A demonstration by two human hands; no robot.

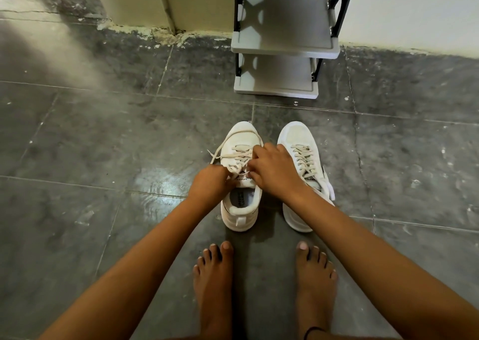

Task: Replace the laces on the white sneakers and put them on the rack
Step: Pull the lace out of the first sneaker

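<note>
Head view: left hand and right hand pinch the lace on the left sneaker, mid-floor before the rack; unlacing seems underway, pulling eyelets free next.

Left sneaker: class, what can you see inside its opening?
Inside the left sneaker a white insole with a dark printed label shows at the heel. The toe end is hidden under the tongue, laces and both hands.

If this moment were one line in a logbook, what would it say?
step: lacing | left hand, right hand: both on left sneaker laces | right sneaker: laced, beside it | rack: no shoes visible
</note>
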